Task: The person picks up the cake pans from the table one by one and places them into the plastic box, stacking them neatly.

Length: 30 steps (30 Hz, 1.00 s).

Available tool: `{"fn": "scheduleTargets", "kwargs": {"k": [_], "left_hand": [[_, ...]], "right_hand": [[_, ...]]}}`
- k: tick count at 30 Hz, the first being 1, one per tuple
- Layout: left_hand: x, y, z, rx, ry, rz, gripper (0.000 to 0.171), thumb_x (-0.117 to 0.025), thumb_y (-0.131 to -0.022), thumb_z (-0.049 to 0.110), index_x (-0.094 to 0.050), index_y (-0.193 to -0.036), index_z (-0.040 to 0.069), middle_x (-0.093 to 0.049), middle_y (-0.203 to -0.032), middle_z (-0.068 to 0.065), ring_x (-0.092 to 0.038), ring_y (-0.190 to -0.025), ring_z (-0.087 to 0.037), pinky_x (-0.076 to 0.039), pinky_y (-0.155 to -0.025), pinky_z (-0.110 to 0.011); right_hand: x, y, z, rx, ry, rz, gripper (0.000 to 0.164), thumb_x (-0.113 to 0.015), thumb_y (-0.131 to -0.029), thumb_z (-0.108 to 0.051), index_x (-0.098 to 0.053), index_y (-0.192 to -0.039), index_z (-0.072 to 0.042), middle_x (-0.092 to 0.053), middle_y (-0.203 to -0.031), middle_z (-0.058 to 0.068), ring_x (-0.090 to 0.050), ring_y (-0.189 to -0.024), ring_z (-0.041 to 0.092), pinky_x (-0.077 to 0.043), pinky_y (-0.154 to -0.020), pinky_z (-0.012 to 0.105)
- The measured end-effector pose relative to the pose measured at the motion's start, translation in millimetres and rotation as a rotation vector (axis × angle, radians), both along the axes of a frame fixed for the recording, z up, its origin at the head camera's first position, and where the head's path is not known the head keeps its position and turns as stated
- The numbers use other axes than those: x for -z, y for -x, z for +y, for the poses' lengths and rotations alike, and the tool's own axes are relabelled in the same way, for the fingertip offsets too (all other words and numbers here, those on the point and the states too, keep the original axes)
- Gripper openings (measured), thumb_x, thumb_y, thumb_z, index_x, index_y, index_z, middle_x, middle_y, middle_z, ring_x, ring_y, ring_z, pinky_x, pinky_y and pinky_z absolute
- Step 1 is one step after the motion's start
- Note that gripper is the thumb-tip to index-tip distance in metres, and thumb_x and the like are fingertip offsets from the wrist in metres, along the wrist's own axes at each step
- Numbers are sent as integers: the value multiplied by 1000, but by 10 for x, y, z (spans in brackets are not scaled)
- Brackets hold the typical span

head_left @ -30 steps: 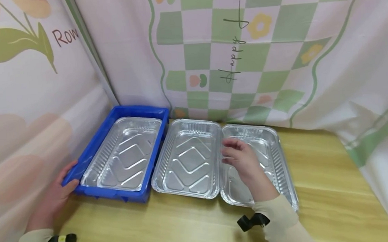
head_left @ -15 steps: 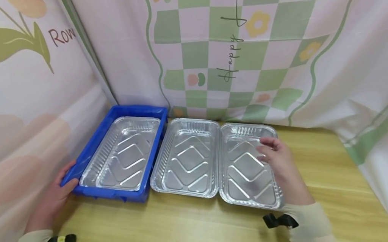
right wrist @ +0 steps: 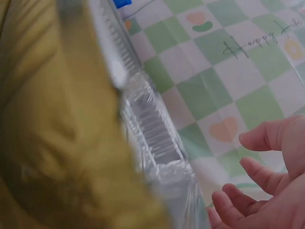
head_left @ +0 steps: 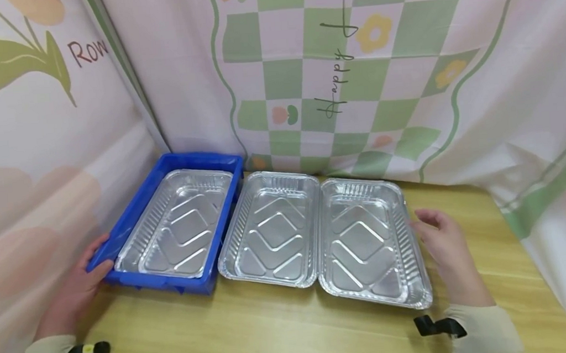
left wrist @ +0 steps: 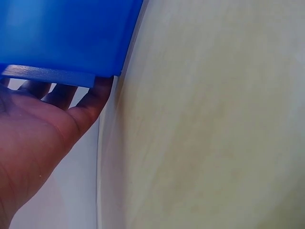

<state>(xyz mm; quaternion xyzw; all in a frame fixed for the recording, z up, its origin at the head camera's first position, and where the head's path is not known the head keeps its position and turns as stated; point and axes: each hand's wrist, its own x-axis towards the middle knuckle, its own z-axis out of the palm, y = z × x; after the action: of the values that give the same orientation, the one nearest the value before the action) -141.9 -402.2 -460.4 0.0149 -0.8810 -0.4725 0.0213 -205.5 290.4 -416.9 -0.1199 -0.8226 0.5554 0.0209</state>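
Observation:
At the left, a blue plastic tray (head_left: 132, 221) holds a foil pan (head_left: 187, 228). My left hand (head_left: 79, 284) grips its near left corner, thumb on the near side and fingers along the left side; the left wrist view shows the fingers (left wrist: 97, 98) hooked at the blue rim. Two more foil pans lie side by side to the right, a middle one (head_left: 274, 232) and a right one (head_left: 363, 242). Just beyond the right pan's outer edge is my right hand (head_left: 445, 247), fingers loosely bent with nothing in them. All three pans look bare inside.
The pans and tray stand on a wood-grain table (head_left: 255, 334). A patterned curtain (head_left: 330, 84) hangs close behind them, and another curtain (head_left: 37, 162) runs along the left side. A blurred yellow-brown surface fills the left of the right wrist view.
My right hand has moved rightward from above the right foil pan to beyond its outer edge. The left hand keeps its grip on the blue tray.

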Motion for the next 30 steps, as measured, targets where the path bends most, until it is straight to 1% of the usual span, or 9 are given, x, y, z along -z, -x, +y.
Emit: {"fn": "scheduleTargets", "kwargs": {"k": [3, 5, 9, 14, 21, 22, 24, 28, 30], "left_hand": [[24, 4, 2, 3, -57, 19, 63, -47, -105, 18, -16, -158, 30, -30, -139, -32, -39, -101, 5, -30, -81, -6], [24, 1, 12, 1, -85, 26, 63, -47, -105, 17, -17, -158, 31, -31, -137, -32, -40, -100, 7, -31, -82, -7], [7, -16, 17, -1, -48, 27, 62, -47, -105, 20, -17, -158, 32, -30, -138, -35, -38, -100, 8, -30, -81, -5], [17, -11, -4, 5, -47, 2, 63, -46, -106, 21, -14, -158, 33, -26, -142, -34, -38, -105, 5, -30, -82, -5], [39, 5, -29, -16, 25, -40, 64, -47, -105, 27, -12, -159, 33, -23, -149, -31, -33, -120, -34, -25, -83, -9], [41, 5, -29, -18, 32, -41, 64, -47, -105, 27, -12, -159, 33, -23, -149, -31, -32, -120, -36, -25, -83, -9], [38, 1, -27, -19, 39, -39, 64, -47, -105, 28, -12, -159, 33, -23, -149, -31, -34, -120, -31, -25, -83, -10], [21, -7, -11, -8, 6, -24, 63, -47, -105, 25, -13, -159, 33, -24, -147, -32, -36, -113, -10, -26, -82, -6], [7, -7, 0, -5, -8, -19, 63, -46, -105, 25, -13, -159, 33, -24, -146, -33, -37, -116, -14, -26, -83, -6]], "right_hand": [[81, -4, 72, -17, -11, -15, 57, -61, -98, -23, -39, -142, 6, -42, -140, 19, -47, -107, 14, -47, -86, 25], [136, -10, 113, -29, -20, -17, 57, -61, -98, -22, -39, -142, 7, -44, -137, 20, -48, -105, 11, -49, -82, 22], [220, -15, 169, -80, -12, -13, 53, -61, -98, -18, -42, -139, 9, -52, -128, 19, -55, -95, 6, -52, -78, 24], [276, -25, 224, -159, 43, -35, 50, -61, -97, -15, -44, -136, 11, -60, -116, 8, -62, -91, 11, -54, -76, 30], [332, -50, 288, -212, 185, -52, 48, -63, -95, -7, -44, -134, 12, -57, -112, 2, -61, -91, 13, -55, -75, 31], [340, -51, 296, -216, 198, -49, 47, -64, -94, -7, -46, -133, 12, -57, -112, 1, -61, -91, 13, -54, -74, 31], [350, -56, 306, -221, 224, -48, 44, -64, -94, -6, -48, -132, 10, -58, -111, 2, -61, -91, 14, -54, -73, 31], [365, -57, 317, -232, 265, -44, 41, -63, -93, -1, -51, -131, 7, -59, -109, 1, -61, -89, 14, -54, -72, 31], [370, -54, 319, -234, 269, -35, 41, -62, -92, 1, -51, -131, 7, -60, -108, 0, -62, -89, 14, -55, -72, 31]]}}
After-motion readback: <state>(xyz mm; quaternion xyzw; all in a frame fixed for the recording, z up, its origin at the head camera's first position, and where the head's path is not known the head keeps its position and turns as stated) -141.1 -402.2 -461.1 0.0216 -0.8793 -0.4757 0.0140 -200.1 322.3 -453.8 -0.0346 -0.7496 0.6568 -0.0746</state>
